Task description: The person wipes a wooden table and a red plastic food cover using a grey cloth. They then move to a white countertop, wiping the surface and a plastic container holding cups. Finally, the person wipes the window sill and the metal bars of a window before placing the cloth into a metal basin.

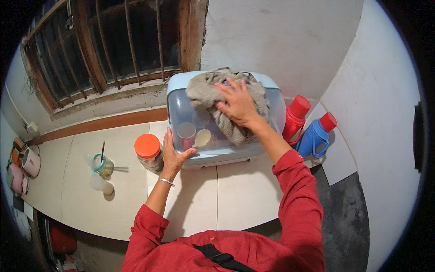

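Note:
My right hand (238, 105) lies spread on a bunched grey-brown cloth (207, 88), pressing it against the lid of a plastic storage box (180, 102). The box has a pale blue frame and a see-through lid. Through the lid I see a red mug (186, 132) with a pale inside and a cream-coloured cup or scoop (203, 137). My left hand (172, 154) rests against the box's front left corner, thumb apart from the fingers. Close beside that hand stands a jar with an orange lid (147, 146). The cloth hides much of the box's right side.
Right of the box stand a red thermos flask (295, 117) and a blue one with a red cap (312, 137). On the tiled counter (112, 142) to the left are a glass jar (104, 167) holding a stick and a translucent bottle (102, 184). A barred window (125, 40) is behind.

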The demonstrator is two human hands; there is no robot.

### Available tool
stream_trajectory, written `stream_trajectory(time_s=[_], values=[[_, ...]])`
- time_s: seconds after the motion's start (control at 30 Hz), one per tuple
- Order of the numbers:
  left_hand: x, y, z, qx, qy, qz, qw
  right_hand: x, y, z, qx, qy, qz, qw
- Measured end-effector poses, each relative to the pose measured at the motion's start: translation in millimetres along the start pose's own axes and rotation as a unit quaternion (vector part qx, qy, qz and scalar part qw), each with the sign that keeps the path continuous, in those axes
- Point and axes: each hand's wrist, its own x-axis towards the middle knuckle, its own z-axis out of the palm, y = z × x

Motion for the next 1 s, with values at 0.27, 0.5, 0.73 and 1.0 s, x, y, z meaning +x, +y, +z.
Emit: stream_trajectory(time_s=[0.27, 0.5, 0.73, 1.0], values=[[1.8, -7.7, -4.3, -0.017, -0.012, 0.000, 1.000, 7.2, 129.8, -41.9, -0.010, -0.069, 0.430, 0.900], [-0.1, -9.3, 1.7, 0.021, -0.014, -0.010, 1.000, 38.7, 101.2, -18.4, -0.021, -0.076, 0.365, 0.928], [2.0, -7.6, -2.5, -0.002, -0.031, -0.024, 0.999, 130.3, -26.1, 27.2, 0.061, -0.137, 0.162, 0.975], [-0.5, 6.4, -1.8, -0.055, -0.026, -0.028, 0.998, 172.2, -31.2, 54.3, 0.198, -0.226, -0.056, 0.952]])
